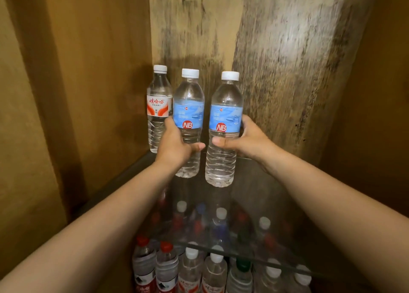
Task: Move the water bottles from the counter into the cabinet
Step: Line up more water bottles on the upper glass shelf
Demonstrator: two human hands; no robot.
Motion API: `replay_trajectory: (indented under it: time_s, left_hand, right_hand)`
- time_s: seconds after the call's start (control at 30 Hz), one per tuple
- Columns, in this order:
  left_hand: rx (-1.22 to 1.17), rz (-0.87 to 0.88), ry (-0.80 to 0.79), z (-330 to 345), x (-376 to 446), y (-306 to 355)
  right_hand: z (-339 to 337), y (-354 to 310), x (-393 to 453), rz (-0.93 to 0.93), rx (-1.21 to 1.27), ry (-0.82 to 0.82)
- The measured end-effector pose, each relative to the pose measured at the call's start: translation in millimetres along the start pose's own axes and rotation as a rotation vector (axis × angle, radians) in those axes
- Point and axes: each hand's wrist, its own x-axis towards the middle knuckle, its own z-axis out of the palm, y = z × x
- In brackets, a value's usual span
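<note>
Two bare forearms come into the picture from the lower corners, one on each side. No sleeve covers them as far as the frame shows. The left hand [174,146] and the right hand [247,141] wear no glove. The thumbnails that show are short and unpainted. The wrists look plain, with nothing around them.

We are looking into a wooden cabinet [99,71], likely in a home or small shop: a bottle [158,109] is standing at the glass shelf's [254,204] back left corner, and more bottles [199,268] are crowding below.
</note>
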Motion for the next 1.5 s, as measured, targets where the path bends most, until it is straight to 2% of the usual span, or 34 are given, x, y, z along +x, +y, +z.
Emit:
replay_trajectory:
  time_s: [0.07, 0.17, 0.33, 0.47, 0.6, 0.73, 0.83, 1.0, 1.13, 1.5]
  left_hand:
    - [0.059, -0.055, 0.011, 2, 17, -4]
    - [0.119, -0.104, 0.029, 5, 37, -10]
    - [0.22, -0.09, 0.077, 9, 55, -19]
    - [0.26, -0.074, 0.173, 14, 56, -21]
    - [0.245, -0.05, 0.221, 17, 56, -24]
    - [0.381, -0.028, 0.278, 17, 56, -25]
    - [0.461, 0.01, 0.321, 19, 54, -24]
    - [0.47, 0.021, 0.304, 20, 58, -26]
    - [0.566, 0.042, 0.324, 22, 59, -29]
    - [0.575, 0.065, 0.33, 22, 61, -34]
  right_hand:
    - [-2, 3, 1, 0.091, -0.156, -0.092]
    - [-3, 11, 5, 0.177, -0.123, -0.122]
    - [2, 16, 13, 0.179, -0.064, -0.063]
    - [15, 18, 31, 0.209, -0.059, 0.034]
    - [28, 20, 52, 0.187, -0.078, 0.127]
    - [40, 21, 71, 0.202, -0.123, 0.203]
    - [42, 25, 82, 0.197, -0.124, 0.214]
    - [45, 29, 88, 0.127, -0.191, 0.241]
    - [45, 29, 87, 0.059, -0.184, 0.234]
    - [50, 32, 87, 0.071, -0.259, 0.258]
